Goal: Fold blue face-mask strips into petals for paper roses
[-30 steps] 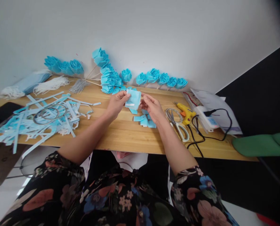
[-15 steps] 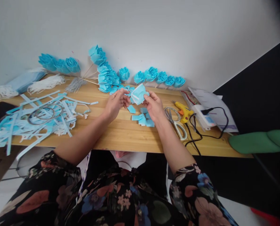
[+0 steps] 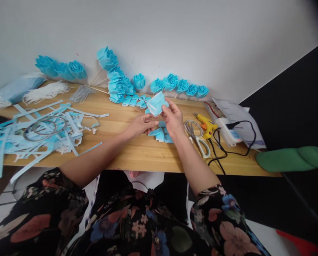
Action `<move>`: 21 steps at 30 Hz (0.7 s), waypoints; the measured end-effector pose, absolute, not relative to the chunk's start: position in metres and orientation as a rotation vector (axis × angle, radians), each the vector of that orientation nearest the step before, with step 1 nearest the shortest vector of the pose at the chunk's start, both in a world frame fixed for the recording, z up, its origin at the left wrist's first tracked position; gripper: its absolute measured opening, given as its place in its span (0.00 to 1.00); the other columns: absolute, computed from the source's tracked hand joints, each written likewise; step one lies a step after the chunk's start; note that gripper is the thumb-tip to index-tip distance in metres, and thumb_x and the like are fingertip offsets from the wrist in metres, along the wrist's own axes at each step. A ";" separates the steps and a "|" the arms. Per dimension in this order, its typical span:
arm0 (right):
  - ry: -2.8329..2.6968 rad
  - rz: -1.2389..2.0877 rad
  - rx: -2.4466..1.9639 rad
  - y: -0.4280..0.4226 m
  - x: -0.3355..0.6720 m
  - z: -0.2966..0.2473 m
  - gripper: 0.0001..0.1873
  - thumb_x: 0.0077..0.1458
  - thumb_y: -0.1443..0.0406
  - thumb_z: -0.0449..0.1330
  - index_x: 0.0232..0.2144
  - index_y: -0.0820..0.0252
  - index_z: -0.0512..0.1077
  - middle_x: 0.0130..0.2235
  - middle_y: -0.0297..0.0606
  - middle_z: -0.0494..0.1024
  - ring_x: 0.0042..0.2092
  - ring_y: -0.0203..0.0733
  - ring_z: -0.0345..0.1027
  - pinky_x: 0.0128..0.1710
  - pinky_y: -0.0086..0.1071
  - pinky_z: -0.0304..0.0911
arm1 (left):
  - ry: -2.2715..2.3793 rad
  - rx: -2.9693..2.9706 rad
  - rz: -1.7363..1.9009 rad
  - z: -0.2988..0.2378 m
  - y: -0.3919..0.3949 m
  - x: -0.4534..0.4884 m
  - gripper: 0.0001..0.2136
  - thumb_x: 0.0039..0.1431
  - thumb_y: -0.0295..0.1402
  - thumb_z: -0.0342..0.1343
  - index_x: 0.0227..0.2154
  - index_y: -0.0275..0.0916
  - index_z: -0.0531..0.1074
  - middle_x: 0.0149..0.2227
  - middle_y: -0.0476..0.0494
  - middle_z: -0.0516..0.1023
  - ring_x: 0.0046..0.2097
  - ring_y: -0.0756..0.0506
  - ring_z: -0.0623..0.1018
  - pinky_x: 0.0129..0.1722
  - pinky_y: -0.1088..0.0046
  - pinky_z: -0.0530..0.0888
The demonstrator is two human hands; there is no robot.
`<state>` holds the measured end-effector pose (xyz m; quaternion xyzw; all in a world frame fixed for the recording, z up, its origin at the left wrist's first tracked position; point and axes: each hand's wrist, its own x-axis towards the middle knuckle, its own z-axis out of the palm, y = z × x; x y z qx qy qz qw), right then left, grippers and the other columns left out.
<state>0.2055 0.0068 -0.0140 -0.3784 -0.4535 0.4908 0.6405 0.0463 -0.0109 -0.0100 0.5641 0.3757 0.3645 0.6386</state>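
My right hand (image 3: pixel 174 119) pinches a light blue non-woven fabric piece (image 3: pixel 156 103) with white edging between thumb and fingers, held up above the table. Lower and to the left, my left hand (image 3: pixel 141 127) hovers with thumb and fingers apart, beside a small pile of cut blue fabric pieces (image 3: pixel 160 135). Its fingertips partly cover the pile's left side. Behind the held piece, a row of small folded blue petals (image 3: pixel 133 100) lies on the wooden table (image 3: pixel 132 156).
Blue fabric flowers (image 3: pixel 117 87) on sticks lean along the wall. To the left are a heap of fabric strips (image 3: pixel 49 131), white ear loops (image 3: pixel 45 91), grey wires (image 3: pixel 81 93) and a mask stack (image 3: pixel 20 89). Scissors (image 3: pixel 201 145), a yellow glue gun (image 3: pixel 207 125) and a power strip (image 3: pixel 229 133) lie right.
My left hand has moved down and right, from beside the held fabric piece to the cut pieces. My right hand still holds its piece. The whole view has shifted slightly.
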 end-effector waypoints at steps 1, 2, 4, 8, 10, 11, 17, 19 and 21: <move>-1.055 1.114 -0.862 0.006 0.204 -0.014 0.25 0.45 0.51 0.72 0.44 0.49 0.75 0.43 0.33 0.80 0.45 0.40 0.75 0.49 0.38 0.71 | 0.849 1.284 0.838 -0.011 -0.011 0.047 0.19 0.56 0.35 0.66 0.49 0.35 0.71 0.21 0.55 0.73 0.21 0.54 0.70 0.22 0.78 0.65; -1.073 1.110 -0.861 0.006 0.203 -0.015 0.25 0.45 0.50 0.71 0.45 0.49 0.75 0.43 0.33 0.80 0.46 0.41 0.75 0.49 0.39 0.71 | 0.847 1.278 0.851 -0.013 -0.011 0.048 0.20 0.55 0.35 0.66 0.49 0.35 0.70 0.21 0.55 0.73 0.21 0.54 0.70 0.22 0.78 0.65; -1.098 1.105 -0.860 0.005 0.201 -0.015 0.26 0.44 0.49 0.72 0.45 0.49 0.74 0.43 0.34 0.81 0.47 0.43 0.75 0.51 0.40 0.71 | 0.864 1.264 0.892 -0.014 -0.011 0.049 0.19 0.55 0.35 0.67 0.46 0.36 0.68 0.21 0.56 0.72 0.20 0.53 0.70 0.21 0.78 0.65; -1.121 1.073 -0.884 0.003 0.197 -0.015 0.27 0.44 0.49 0.72 0.45 0.50 0.74 0.46 0.35 0.80 0.50 0.44 0.74 0.55 0.42 0.69 | 0.896 1.253 0.981 -0.014 -0.009 0.051 0.16 0.53 0.35 0.68 0.36 0.37 0.66 0.20 0.55 0.72 0.19 0.54 0.69 0.20 0.77 0.64; -1.137 1.045 -0.901 0.002 0.195 -0.014 0.27 0.44 0.48 0.71 0.45 0.49 0.74 0.47 0.36 0.80 0.52 0.45 0.73 0.56 0.42 0.68 | 0.873 1.279 0.991 -0.014 -0.007 0.051 0.14 0.53 0.35 0.67 0.31 0.38 0.66 0.19 0.53 0.71 0.19 0.54 0.69 0.20 0.77 0.63; -1.145 1.033 -0.910 0.001 0.195 -0.013 0.27 0.45 0.48 0.71 0.45 0.49 0.74 0.47 0.36 0.80 0.53 0.46 0.72 0.56 0.42 0.68 | 0.859 1.298 0.988 -0.014 -0.007 0.051 0.13 0.53 0.36 0.67 0.28 0.38 0.66 0.18 0.52 0.71 0.18 0.54 0.68 0.19 0.76 0.63; -1.170 1.012 -0.958 -0.006 0.191 -0.005 0.26 0.45 0.48 0.70 0.44 0.49 0.74 0.46 0.36 0.80 0.55 0.47 0.71 0.54 0.42 0.69 | 0.858 1.320 1.019 -0.018 -0.006 0.052 0.18 0.53 0.40 0.67 0.19 0.38 0.66 0.17 0.50 0.68 0.19 0.54 0.66 0.20 0.76 0.63; -1.178 1.010 -0.963 -0.007 0.191 -0.004 0.26 0.46 0.48 0.70 0.45 0.49 0.74 0.45 0.36 0.80 0.54 0.47 0.71 0.54 0.42 0.68 | 0.854 1.305 1.037 -0.019 -0.006 0.052 0.18 0.53 0.40 0.67 0.19 0.37 0.67 0.17 0.51 0.69 0.19 0.54 0.66 0.20 0.76 0.64; -1.179 1.005 -0.967 -0.008 0.192 -0.005 0.25 0.46 0.49 0.70 0.45 0.49 0.74 0.45 0.36 0.80 0.54 0.47 0.71 0.54 0.42 0.68 | 0.836 1.305 1.045 -0.019 -0.007 0.052 0.18 0.52 0.41 0.68 0.20 0.37 0.67 0.17 0.51 0.69 0.19 0.54 0.66 0.20 0.76 0.63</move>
